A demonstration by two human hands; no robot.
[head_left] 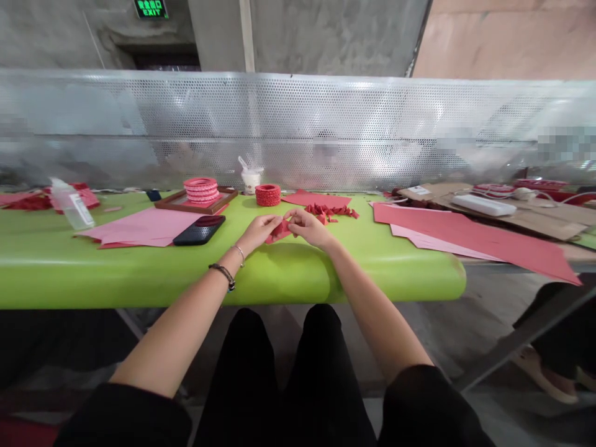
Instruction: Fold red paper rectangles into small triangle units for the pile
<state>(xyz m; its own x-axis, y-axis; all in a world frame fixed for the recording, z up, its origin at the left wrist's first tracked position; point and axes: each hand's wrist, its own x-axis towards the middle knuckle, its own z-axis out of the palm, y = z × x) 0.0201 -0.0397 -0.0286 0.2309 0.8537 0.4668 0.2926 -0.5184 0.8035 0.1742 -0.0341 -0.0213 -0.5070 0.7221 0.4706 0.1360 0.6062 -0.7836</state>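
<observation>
Between my two hands is a small piece of red paper (279, 232), held just above the green table mat. My left hand (261, 232) pinches its left side, with bracelets on that wrist. On the other side, the fingers of my right hand (307, 227) are closed on the paper's right part; the fingertips hide some of it. Just beyond my right hand lies a pile of small folded red paper pieces (333, 212). Past my left hand stands a round red ring stack (268, 195) that looks built from folded paper.
Left of my hands are a phone (199, 230), pink sheets (139, 225), a framed tray (228, 202) with pink-and-red rings (201, 192), and a clear bottle (74, 203). A white cup (252, 180) stands behind. Red sheets (465, 231) and cardboard (544, 218) lie right, before a perforated metal screen (298, 124).
</observation>
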